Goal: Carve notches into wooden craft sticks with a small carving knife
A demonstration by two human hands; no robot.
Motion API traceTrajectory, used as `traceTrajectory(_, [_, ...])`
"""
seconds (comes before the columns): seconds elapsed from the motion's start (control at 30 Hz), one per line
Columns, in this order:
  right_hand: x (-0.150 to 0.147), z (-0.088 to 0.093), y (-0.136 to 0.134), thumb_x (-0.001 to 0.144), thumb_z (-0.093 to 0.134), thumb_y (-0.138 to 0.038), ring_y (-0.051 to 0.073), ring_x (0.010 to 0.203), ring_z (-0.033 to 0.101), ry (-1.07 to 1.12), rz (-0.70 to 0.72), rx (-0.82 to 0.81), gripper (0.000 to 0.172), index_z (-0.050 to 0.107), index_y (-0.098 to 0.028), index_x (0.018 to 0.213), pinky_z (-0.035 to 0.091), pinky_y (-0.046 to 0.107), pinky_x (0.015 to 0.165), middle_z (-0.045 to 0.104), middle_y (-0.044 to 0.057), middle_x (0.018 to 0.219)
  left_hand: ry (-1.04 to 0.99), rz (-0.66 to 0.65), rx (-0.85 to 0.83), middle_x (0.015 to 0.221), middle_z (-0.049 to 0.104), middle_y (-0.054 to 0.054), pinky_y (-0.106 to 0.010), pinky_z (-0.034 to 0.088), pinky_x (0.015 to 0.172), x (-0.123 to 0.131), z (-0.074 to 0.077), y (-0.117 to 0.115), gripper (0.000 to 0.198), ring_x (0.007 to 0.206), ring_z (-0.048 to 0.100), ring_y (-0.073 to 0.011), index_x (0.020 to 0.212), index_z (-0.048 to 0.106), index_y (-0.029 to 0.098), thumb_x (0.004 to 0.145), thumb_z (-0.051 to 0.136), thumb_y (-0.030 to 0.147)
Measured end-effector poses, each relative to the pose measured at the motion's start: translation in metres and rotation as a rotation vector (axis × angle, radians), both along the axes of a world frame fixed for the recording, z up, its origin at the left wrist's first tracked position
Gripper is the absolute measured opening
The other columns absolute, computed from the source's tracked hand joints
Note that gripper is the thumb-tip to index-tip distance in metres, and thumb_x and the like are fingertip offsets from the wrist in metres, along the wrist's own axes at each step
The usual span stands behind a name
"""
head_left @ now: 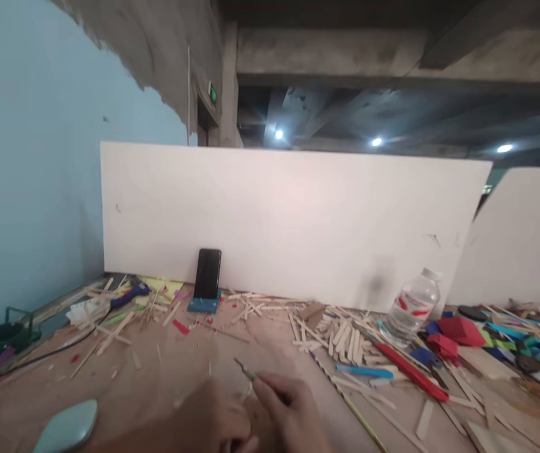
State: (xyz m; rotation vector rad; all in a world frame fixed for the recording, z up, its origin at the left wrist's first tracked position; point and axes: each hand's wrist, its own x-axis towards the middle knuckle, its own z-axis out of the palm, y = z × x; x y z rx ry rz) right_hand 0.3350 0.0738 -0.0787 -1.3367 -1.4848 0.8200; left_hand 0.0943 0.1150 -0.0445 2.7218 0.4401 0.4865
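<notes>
While the right hand (291, 406) pinches a slim tool (245, 370) toward the near edge of the bench (180, 362), the left hand (230, 415) bends in beside it, its grip too blurred to tell; wooden sticks (343, 336) lie between the hands and a bottle (411, 308) by the far edge.

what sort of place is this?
Likely a craft workspace in a partly unfinished building: wooden sticks and a red-handled tool lie on the cluttered table, with a bare concrete beam overhead.
</notes>
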Motion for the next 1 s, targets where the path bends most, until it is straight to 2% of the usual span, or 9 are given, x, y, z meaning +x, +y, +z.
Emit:
traceTrajectory(0.07, [0.010,0.016,0.003,0.121,0.092,-0.056,0.032,0.124,0.087,-0.022,0.055,-0.031,0.044,0.086,-0.019,0.145,0.078,0.053,0.108,0.087,0.010,0.144,0.105,-0.056,-0.076,0.121,0.087,-0.005,-0.038,0.078,0.095,-0.013,0.006,-0.006,0.030,0.099,0.084,-0.0187,0.132,0.085,0.019,0.128,0.086,0.049])
traceTrajectory(0.17, [0.024,0.033,0.008,0.121,0.091,-0.056,0.036,0.136,0.085,-0.024,0.037,-0.045,0.048,0.084,-0.020,0.153,0.077,0.058,0.116,0.084,0.013,0.156,0.216,-0.201,-0.185,0.103,0.082,0.000,-0.033,0.074,0.086,-0.038,0.027,-0.008,0.035,0.086,0.078,-0.0158,0.115,0.083,0.019,0.125,0.090,0.052])
traceTrajectory(0.27, [0.031,0.041,0.014,0.122,0.090,-0.057,0.038,0.139,0.084,-0.015,-0.009,-0.050,0.049,0.084,-0.020,0.153,0.076,0.059,0.118,0.083,0.012,0.159,0.276,-0.273,-0.246,0.115,0.086,-0.004,-0.038,0.077,0.096,-0.054,0.047,-0.002,0.035,0.101,0.083,-0.0197,0.121,0.085,0.020,0.125,0.090,0.054])
traceTrajectory(0.37, [0.033,0.044,0.016,0.122,0.091,-0.058,0.038,0.138,0.084,-0.002,-0.034,-0.053,0.050,0.084,-0.020,0.154,0.077,0.059,0.117,0.083,0.012,0.159,0.344,-0.265,-0.268,0.127,0.088,-0.007,-0.043,0.079,0.105,-0.055,0.054,0.002,0.030,0.113,0.086,-0.0227,0.127,0.086,0.020,0.126,0.089,0.050])
traceTrajectory(0.57, [0.032,0.047,0.014,0.122,0.091,-0.056,0.037,0.137,0.085,0.005,-0.049,-0.077,0.048,0.084,-0.021,0.153,0.077,0.058,0.116,0.083,0.012,0.158,0.397,-0.171,-0.275,0.137,0.089,-0.009,-0.046,0.080,0.111,-0.043,0.050,0.001,0.027,0.121,0.088,-0.0245,0.135,0.087,0.021,0.127,0.088,0.047])
traceTrajectory(0.7, [0.032,0.046,0.014,0.121,0.091,-0.058,0.038,0.137,0.085,-0.012,-0.055,-0.102,0.049,0.085,-0.020,0.152,0.077,0.058,0.115,0.084,0.011,0.157,0.341,0.017,-0.212,0.141,0.088,-0.010,-0.049,0.079,0.114,-0.037,0.042,0.003,0.031,0.124,0.088,-0.0259,0.140,0.086,0.020,0.127,0.088,0.049])
traceTrajectory(0.83, [0.033,0.044,0.014,0.121,0.091,-0.057,0.037,0.136,0.085,-0.036,-0.072,-0.111,0.049,0.084,-0.020,0.152,0.077,0.058,0.115,0.084,0.012,0.156,0.271,0.204,-0.138,0.149,0.086,-0.012,-0.053,0.079,0.118,-0.038,0.031,0.015,0.038,0.131,0.087,-0.0289,0.147,0.085,0.020,0.125,0.089,0.051])
traceTrajectory(1.0, [0.039,0.036,0.015,0.121,0.091,-0.059,0.037,0.134,0.085,-0.090,-0.063,-0.092,0.048,0.085,-0.020,0.149,0.077,0.056,0.114,0.085,0.011,0.154,0.161,0.302,-0.114,0.154,0.085,-0.013,-0.055,0.078,0.120,-0.037,0.016,0.026,0.041,0.136,0.086,-0.0305,0.151,0.084,0.020,0.125,0.090,0.051])
